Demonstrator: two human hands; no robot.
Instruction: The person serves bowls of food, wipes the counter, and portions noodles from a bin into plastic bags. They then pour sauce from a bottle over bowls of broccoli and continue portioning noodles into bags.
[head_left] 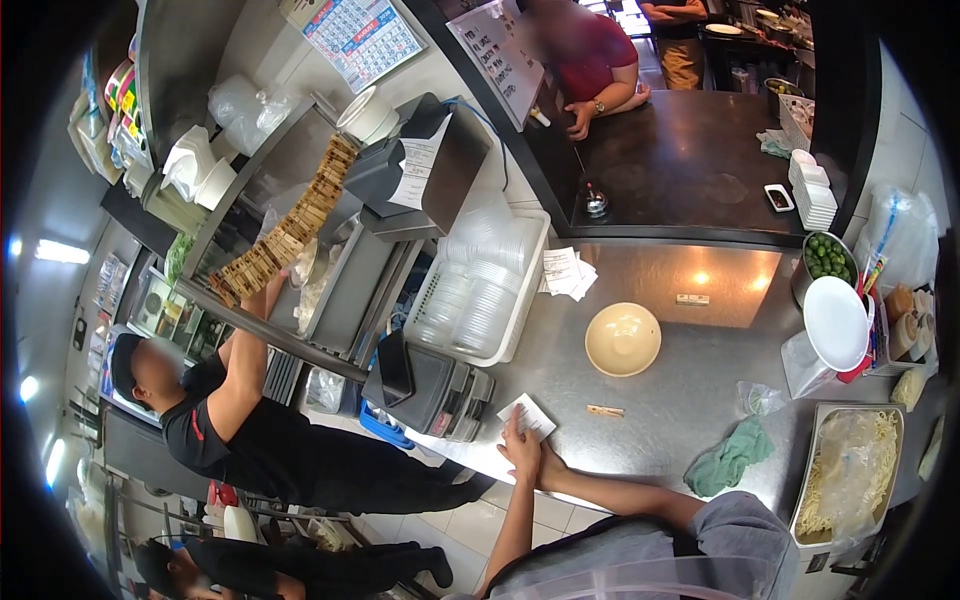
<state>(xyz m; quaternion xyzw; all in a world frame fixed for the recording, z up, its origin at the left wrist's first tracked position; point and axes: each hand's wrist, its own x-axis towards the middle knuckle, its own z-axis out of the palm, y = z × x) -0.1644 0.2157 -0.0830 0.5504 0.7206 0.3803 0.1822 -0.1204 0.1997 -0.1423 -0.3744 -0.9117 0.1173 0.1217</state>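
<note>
Hands on a Paper Slip

The left hand (522, 448) touched a white slip (537, 418) at the near edge of the steel table (650, 440). One finger was stretched out over the paper. I cannot tell if the hand was gripping it. The right hand (549, 470) was right beside the left hand, and I cannot tell if it was open or shut.

To the right of the slip lay a small wood clip (606, 410). Past it sat a round cream bowl (623, 340), with nothing to see inside. Another clip (692, 299) lay farther back. A green cloth (730, 456) was bunched up near a tray of noodles (850, 470).

A black box (425, 390) stood just left of the slip, and a white bin (515, 300) of clear lids was behind it. A person in black (230, 420) reached up near a long row of clips (290, 230). A person in red (590, 60) leaned on the dark counter (680, 165).
</note>
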